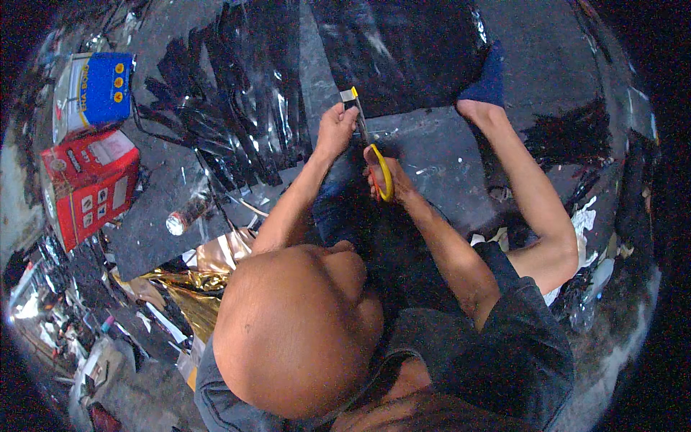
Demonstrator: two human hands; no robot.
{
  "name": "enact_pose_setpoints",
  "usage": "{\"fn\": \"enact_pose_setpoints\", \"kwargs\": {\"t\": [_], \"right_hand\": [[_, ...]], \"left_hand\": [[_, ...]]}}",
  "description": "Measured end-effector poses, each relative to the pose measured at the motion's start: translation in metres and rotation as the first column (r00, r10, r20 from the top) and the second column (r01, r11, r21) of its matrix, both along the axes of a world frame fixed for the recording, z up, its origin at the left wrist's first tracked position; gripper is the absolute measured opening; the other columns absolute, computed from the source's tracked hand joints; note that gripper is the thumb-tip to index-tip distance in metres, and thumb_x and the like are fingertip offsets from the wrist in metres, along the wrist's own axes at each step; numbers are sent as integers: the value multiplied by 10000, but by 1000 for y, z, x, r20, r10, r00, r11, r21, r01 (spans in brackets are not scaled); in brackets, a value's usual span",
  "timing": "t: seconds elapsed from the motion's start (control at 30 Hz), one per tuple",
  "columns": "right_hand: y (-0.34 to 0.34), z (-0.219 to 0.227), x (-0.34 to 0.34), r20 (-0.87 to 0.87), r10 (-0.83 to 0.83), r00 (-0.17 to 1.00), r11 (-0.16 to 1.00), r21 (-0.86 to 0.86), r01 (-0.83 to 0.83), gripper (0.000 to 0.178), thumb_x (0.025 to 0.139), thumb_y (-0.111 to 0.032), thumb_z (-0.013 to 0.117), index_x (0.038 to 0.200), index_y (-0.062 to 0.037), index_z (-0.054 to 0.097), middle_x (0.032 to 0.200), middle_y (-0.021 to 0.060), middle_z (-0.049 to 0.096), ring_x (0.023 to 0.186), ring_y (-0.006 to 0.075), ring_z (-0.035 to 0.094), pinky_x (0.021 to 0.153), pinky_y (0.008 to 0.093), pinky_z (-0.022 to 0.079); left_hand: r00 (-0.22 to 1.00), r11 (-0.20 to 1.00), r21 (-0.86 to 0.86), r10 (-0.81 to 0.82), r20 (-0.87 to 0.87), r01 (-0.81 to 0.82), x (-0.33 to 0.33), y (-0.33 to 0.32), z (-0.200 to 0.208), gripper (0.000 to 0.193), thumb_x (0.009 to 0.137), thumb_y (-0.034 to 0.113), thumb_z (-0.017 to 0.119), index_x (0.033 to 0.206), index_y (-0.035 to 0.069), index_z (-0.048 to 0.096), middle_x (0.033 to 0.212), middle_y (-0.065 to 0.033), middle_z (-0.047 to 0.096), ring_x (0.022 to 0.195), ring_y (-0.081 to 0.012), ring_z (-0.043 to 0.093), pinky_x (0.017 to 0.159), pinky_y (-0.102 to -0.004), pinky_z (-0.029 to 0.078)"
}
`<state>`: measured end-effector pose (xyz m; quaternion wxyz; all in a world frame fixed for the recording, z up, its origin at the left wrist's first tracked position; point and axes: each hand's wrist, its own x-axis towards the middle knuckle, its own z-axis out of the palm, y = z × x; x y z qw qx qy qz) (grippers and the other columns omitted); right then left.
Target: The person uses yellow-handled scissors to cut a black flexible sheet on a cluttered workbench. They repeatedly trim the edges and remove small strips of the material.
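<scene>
In my right hand (383,177) is a pair of scissors (386,173) with yellow handles. The fingers wrap around the loops, and the dark blades point away from me, toward my left hand (337,133). That left hand is closed in a pinch on a small strip (349,96), silver-grey with a yellow end. The blades run up beside the strip; whether they touch it I cannot tell. Both hands are above my outstretched dark-trousered leg, near the close edge of a wide black plastic sheet (403,54).
Long black plastic strips (245,93) lie at the far left. A blue-and-white box (108,90) stands behind a red box (97,187). A roll-like cylinder (188,214), gold foil (198,291) and scraps lie nearer. My bent leg (533,173), with a blue cuff, is at right.
</scene>
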<state>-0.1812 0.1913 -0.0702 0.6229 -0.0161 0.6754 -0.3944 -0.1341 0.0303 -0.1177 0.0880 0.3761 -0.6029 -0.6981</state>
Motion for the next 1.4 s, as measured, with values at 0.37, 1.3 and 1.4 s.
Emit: {"fn": "enact_pose_setpoints", "kwargs": {"t": [0.37, 1.3, 1.4], "right_hand": [[-14, 16, 1, -131, 59, 990, 998, -2, -60, 796, 666, -817, 413, 662, -25, 488, 472, 31, 418, 370, 154, 473, 351, 300, 411], [-221, 11, -127, -497, 179, 849, 980, 16, -197, 1010, 731, -821, 242, 1106, 60, 565, 1046, 286, 573, 1049, 350, 522, 857, 422, 384], [-253, -16, -144, -659, 111, 744, 985, -25, -169, 989, 712, -838, 233, 1027, 12, 629, 989, 285, 595, 961, 371, 571, 812, 436, 419]], "left_hand": [[997, 996, -39, 79, -17, -80, 2, 4, 5, 207, 884, 198, 525, 736, 54, 532, 591, 37, 478, 535, -54, 409, 487, -242, 316], [975, 976, 150, 180, -133, -160, 11, -2, 59, 332, 885, 264, 553, 647, 97, 395, 612, 85, 303, 578, -38, 282, 479, -235, 236], [979, 982, 63, 184, -85, -179, 16, 1, 70, 333, 887, 265, 552, 653, 87, 396, 611, 82, 310, 582, -37, 290, 484, -239, 246]]}}
